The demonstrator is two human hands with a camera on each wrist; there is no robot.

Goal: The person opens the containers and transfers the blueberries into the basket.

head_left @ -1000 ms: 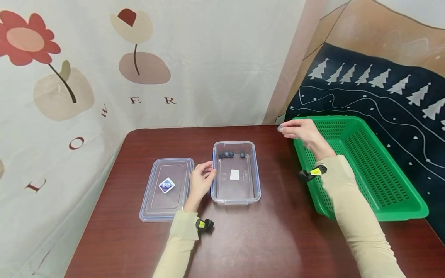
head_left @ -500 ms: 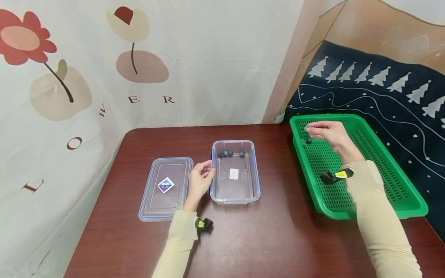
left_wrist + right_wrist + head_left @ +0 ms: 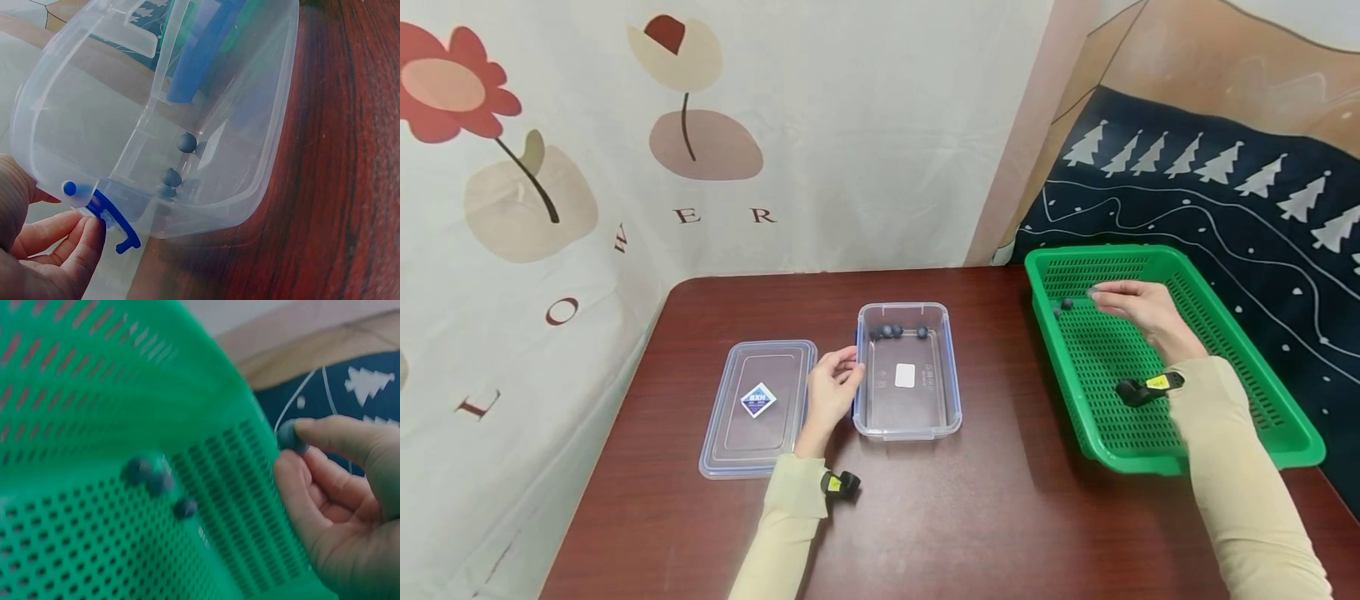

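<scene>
Over the green basket (image 3: 1078, 400), my right hand (image 3: 1142, 315) pinches a blueberry (image 3: 290, 437) between thumb and fingertips. Three more blueberries (image 3: 185, 508) lie in the basket near its far end. At the centre of the table stands an uncovered clear plastic box (image 3: 907, 435). My left hand (image 3: 831, 396) holds its left side, thumb and fingers at the rim beside a blue latch (image 3: 116, 219). Several blueberries (image 3: 887, 331) sit at the box's far end, with a white label (image 3: 905, 376) on its bottom.
A clear lid (image 3: 758, 367) with a blue-and-white diamond sticker lies flat left of the box. The brown table (image 3: 940, 517) ends at a pale flowered curtain (image 3: 865, 167). Dark cloth with white trees (image 3: 1217, 167) hangs behind the basket.
My right hand has moved right, from beyond the basket's left rim to over the basket, still pinching the blueberry. Blueberries at the basket's far end have come into view. My left hand stays put.
</scene>
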